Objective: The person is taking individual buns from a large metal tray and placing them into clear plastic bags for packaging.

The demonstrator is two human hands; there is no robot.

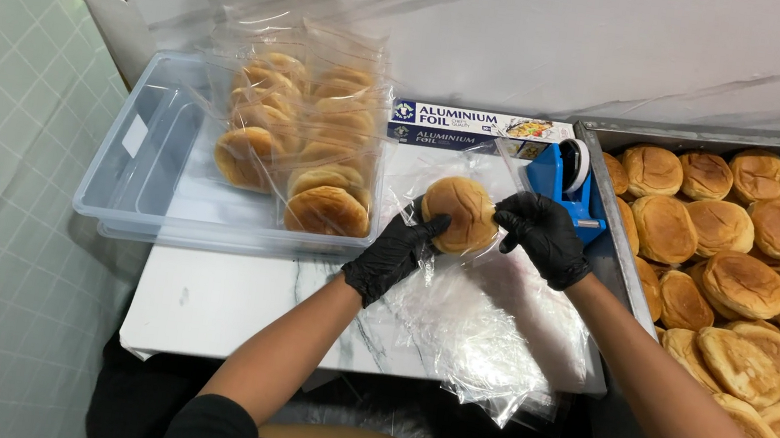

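Forearms converge; left hand (393, 253) and right hand (542, 235) both grip the bagged bun (460, 213).

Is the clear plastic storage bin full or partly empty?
Partly empty: the clear plastic storage bin holds bagged buns on its right side only.

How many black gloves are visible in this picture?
2. The left hand wears one and the right hand wears the other; both grip the bun in its clear bag above the marble table.
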